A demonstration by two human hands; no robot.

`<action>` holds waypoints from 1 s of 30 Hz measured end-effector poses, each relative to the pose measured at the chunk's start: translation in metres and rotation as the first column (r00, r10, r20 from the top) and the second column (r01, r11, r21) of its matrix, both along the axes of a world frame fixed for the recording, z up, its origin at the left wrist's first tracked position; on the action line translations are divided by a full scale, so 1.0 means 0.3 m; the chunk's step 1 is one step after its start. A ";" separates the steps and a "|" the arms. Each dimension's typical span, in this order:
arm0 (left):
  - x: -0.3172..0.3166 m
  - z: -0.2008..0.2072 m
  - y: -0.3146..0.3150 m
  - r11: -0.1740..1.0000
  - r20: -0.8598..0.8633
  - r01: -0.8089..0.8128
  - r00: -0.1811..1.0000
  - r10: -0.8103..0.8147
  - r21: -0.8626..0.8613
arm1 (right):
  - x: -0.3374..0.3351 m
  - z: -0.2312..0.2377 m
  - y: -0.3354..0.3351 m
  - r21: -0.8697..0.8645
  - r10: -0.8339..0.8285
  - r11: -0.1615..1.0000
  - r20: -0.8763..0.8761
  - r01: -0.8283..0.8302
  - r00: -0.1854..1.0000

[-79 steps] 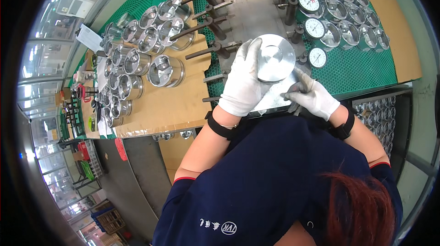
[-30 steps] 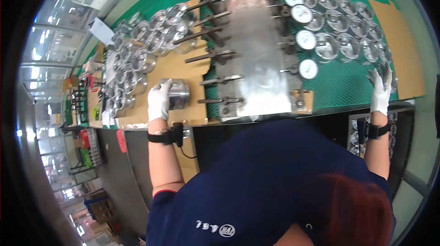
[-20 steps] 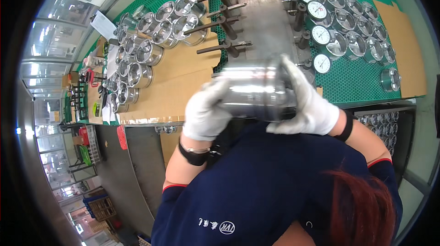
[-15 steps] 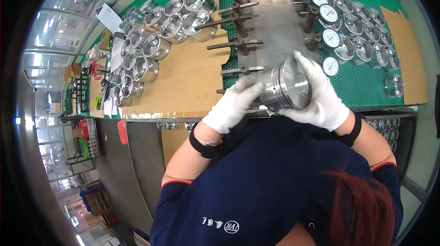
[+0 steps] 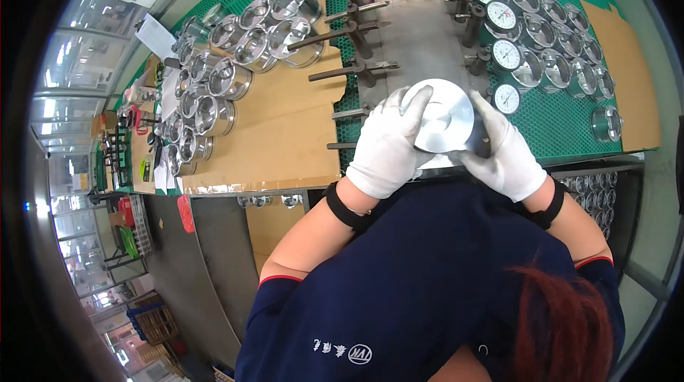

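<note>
In the head view, I have the piston between my gloved hands, its bright round face upward, over the near end of the metal plate. My left hand clasps its left side, fingers bent over the face; my right hand curves loosely along its right edge, though whether it grips there I can't make out.
</note>
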State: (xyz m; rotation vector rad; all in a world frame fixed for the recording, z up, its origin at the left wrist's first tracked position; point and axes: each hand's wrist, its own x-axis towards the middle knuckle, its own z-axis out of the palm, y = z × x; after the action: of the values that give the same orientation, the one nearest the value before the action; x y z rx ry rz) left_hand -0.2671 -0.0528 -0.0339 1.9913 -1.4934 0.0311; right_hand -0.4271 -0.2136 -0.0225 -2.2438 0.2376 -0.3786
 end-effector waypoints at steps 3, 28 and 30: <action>0.017 -0.027 -0.023 1.000 0.002 0.014 1.000 -0.013 -0.026 | -0.028 -0.015 -0.012 0.597 0.079 0.767 -0.455 0.238 0.887; 0.049 -0.061 -0.091 0.992 -0.114 0.001 0.993 -0.016 -0.125 | -0.030 -0.117 -0.024 0.737 0.079 0.610 -0.423 0.291 0.903; 0.055 -0.057 -0.089 0.991 -0.108 -0.001 0.994 -0.014 -0.132 | -0.033 -0.110 -0.033 0.705 0.092 0.653 -0.438 0.278 0.894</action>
State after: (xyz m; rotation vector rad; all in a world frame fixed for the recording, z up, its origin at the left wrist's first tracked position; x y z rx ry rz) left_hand -0.2506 -0.0794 -0.0512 1.8528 -1.3920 0.0179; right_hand -0.4368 -0.2236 -0.0555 -1.4323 0.6348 0.1878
